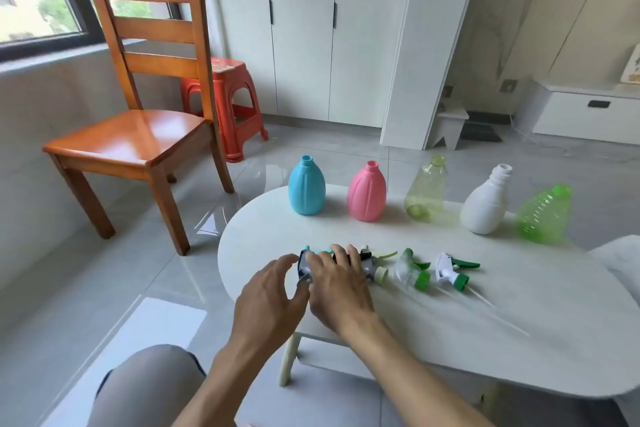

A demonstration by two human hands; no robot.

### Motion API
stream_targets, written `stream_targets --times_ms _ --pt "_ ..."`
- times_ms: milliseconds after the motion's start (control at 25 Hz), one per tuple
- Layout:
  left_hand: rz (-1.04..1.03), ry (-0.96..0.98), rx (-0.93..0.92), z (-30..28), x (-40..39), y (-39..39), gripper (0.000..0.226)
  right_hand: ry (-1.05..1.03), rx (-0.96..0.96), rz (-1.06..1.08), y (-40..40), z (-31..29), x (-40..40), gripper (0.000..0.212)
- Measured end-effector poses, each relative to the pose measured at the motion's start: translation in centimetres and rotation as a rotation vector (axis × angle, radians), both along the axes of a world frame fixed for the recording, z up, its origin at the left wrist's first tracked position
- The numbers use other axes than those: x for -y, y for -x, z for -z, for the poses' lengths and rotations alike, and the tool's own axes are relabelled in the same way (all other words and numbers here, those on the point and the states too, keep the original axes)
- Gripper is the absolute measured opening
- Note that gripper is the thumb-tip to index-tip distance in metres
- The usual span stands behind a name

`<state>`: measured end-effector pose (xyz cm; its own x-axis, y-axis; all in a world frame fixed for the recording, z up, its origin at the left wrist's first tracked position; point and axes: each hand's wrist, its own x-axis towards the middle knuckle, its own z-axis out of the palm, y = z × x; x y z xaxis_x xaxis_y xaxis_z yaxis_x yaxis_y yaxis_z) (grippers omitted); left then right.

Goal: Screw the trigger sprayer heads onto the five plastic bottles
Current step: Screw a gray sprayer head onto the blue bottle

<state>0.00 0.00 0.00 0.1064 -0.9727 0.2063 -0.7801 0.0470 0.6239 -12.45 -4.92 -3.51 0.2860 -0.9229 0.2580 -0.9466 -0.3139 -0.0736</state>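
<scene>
The leftmost sprayer head (306, 262), a teal and grey one, lies on the white table (519, 340) right under both hands. The left hand (268, 302) has its fingers spread and loose, thumb tip touching the head's near edge, not clamped on anything. The right hand (337, 288) lies flat over the top of it, fingers stretched out and covering part of the next head too, so I can't tell if it's actually gripping anything underneath. To the right of the hands there's a row of more heads: a pale green collared one (379, 272), a clear one with a green collar (412, 270) and a white and green one (453, 270). Further back, five open bottles stand in a line: blue bottle (307, 187), pink bottle (367, 192), yellowish clear bottle (426, 192), white bottle (486, 204), green clear bottle (545, 215). A wooden chair (138, 135) stands off to the left.
</scene>
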Motion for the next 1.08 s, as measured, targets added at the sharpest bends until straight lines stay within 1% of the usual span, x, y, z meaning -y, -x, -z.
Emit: stream_targets --times_ms 80,160,240,320,400,440,480,520,600,640,680,760,840,960,1000,1080 --pt "-0.055 0.062 -0.083 -0.6 0.6 -0.2 0.039 -0.036 0.013 0.001 -0.4 0.1 0.6 0.03" --pt "-0.097 0.149 -0.193 -1.9 2.4 -0.4 0.035 -0.016 0.04 -0.012 -0.1 0.5 1.2 0.027" --pt "-0.119 0.178 -0.345 -3.1 6.5 -1.0 0.033 0.011 0.192 -0.006 0.5 0.2 2.4 0.023" --pt "-0.129 0.158 -0.494 -3.8 10.8 -1.1 0.034 0.034 0.372 0.001 1.4 -0.8 3.5 0.028" --pt "-0.179 0.135 -0.597 -3.1 14.5 -0.6 0.038 0.026 0.543 -0.02 2.2 -2.2 4.5 0.03" --pt "-0.203 0.13 -0.626 -2.5 16.0 -0.5 0.042 0.029 0.67 -0.015 2.6 -3.1 4.7 0.029" --pt "-0.209 0.12 -0.621 -1.9 17.3 -0.4 0.05 0.008 0.853 -0.004 3.0 -4.1 5.0 0.028" --pt "-0.193 0.097 -0.583 -1.2 18.7 -0.4 0.063 -0.038 1.104 0.008 3.5 -5.1 5.4 0.026" --pt "-0.126 0.001 -0.447 0.3 20.7 0.0 0.101 -0.158 1.748 0.025 5.1 -7.2 5.8 0.024" --pt "-0.093 -0.038 -0.377 1.1 21.4 0.6 0.117 -0.203 1.995 0.035 6.1 -7.8 5.9 0.021" --pt "-0.07 -0.048 -0.329 1.9 21.9 1.2 0.126 -0.229 2.138 0.043 7.3 -8.2 6.0 0.02" --pt "-0.057 -0.021 -0.311 3.5 22.8 2.3 0.131 -0.293 2.261 0.047 9.3 -8.6 5.6 0.025" --pt "-0.072 0.008 -0.36 4.7 23.6 2.7 0.122 -0.365 2.289 0.079 10.6 -8.4 4.9 0.025" --pt "-0.157 0.011 -0.464 5.1 24.5 2.2 0.096 -0.439 2.25 0.155 12.3 -7.6 3.9 0.022" --pt "-0.175 0.014 -0.46 5.1 24.5 2.2 0.092 -0.453 2.232 0.16 12.8 -7.4 3.6 0.024" --pt "-0.182 0.028 -0.394 4.8 24.3 2.4 0.089 -0.465 2.191 0.159 13.9 -7.1 3.0 0.031"
